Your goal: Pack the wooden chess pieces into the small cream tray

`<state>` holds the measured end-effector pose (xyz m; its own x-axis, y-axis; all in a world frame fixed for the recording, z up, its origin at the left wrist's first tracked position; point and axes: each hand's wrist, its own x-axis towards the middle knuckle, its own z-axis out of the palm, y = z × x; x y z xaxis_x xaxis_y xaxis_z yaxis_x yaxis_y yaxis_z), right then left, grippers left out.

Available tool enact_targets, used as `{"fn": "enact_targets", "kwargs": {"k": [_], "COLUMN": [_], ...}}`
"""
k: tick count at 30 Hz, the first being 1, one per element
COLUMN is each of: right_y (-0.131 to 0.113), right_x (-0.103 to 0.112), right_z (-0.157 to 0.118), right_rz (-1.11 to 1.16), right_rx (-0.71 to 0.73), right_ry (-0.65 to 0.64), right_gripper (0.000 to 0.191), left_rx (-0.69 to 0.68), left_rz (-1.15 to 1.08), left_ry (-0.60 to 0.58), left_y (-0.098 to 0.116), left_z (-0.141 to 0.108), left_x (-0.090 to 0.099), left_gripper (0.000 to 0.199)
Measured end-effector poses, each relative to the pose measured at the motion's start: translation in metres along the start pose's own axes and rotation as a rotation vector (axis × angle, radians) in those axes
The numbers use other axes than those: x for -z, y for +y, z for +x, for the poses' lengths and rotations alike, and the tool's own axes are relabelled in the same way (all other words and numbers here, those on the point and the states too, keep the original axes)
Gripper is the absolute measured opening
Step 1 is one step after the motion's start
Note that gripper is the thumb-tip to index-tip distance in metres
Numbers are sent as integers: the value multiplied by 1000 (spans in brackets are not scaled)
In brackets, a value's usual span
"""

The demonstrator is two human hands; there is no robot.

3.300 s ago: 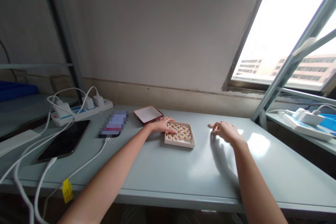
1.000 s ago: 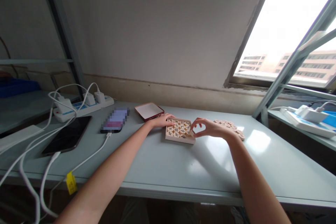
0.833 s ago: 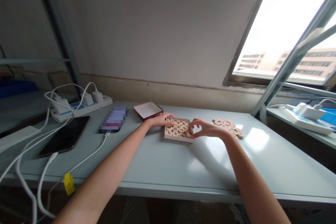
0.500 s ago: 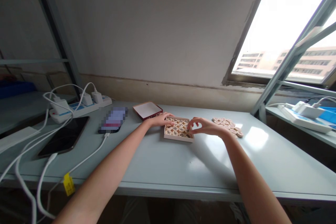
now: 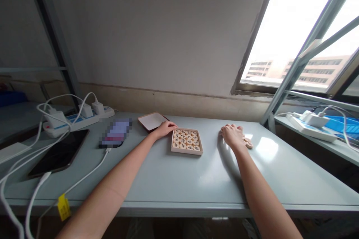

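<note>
A shallow box (image 5: 186, 151) stands on the grey desk, filled with rows of round wooden pieces (image 5: 186, 139) marked with dark characters. My left hand (image 5: 166, 128) touches the box's back left corner, its fingers pressed together at the rim. Over to the right, my right hand (image 5: 232, 134) lies palm down over the loose wooden pieces (image 5: 248, 143), covering most of them. Its fingers are spread a little; whatever lies under the palm is hidden. Behind my left hand, the box lid (image 5: 153, 121) rests with its pale inside up.
A blurred phone (image 5: 116, 133), a dark tablet (image 5: 60, 153) and a power strip (image 5: 81, 120) with white cables occupy the desk's left side. Another power strip (image 5: 316, 127) sits on the right shelf. The grey desk's front edge (image 5: 196, 205) runs below my forearms.
My right hand has left the box and moved right onto the loose pieces. My left hand has drawn back from over the pieces to the box's corner. The view has shifted slightly.
</note>
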<state>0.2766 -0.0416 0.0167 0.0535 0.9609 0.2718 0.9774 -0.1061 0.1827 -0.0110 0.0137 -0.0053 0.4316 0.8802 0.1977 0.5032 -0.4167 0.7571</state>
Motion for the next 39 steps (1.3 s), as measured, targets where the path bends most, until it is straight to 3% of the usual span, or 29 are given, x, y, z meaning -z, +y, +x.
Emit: {"fn": "enact_targets", "kwargs": {"k": [13,18,21,24,27,29,33,36,39], "right_y": [-2,-11,-20,-33,-57,-77,-106,-104,-81], "right_x": [-9,-3,7,18,24,25,21,19,16], "right_z": [6,3,2,2,-1,-5,-11,-10,-2], "right_rz": [24,58,196,462,666,685,622,639,571], "right_rx": [-51,21,18,28,185,285,349,334,164], "right_ry": [25,49,27,58,101,124,167,144,213], "right_gripper": [26,23,25,31,32,26,17,20,22], "left_rx": [-8,9,14,7,6,4,-27,-37,-54], "left_rz": [-60,-86,-104,-122,-153,-178,-157,-106,-64], "left_ry": [-70,-112,-129,-151,-169,-167,-138,-138,-151], "left_y": [10,13,8,3,3,6,11,11,13], "left_z": [-6,-6,-3,0,-1,-2,-3,-3,-6], "left_x": [0,0,0,0,0,0,-2,-3,-4], "left_gripper": [33,35,35,34,33,34,37,40,38]}}
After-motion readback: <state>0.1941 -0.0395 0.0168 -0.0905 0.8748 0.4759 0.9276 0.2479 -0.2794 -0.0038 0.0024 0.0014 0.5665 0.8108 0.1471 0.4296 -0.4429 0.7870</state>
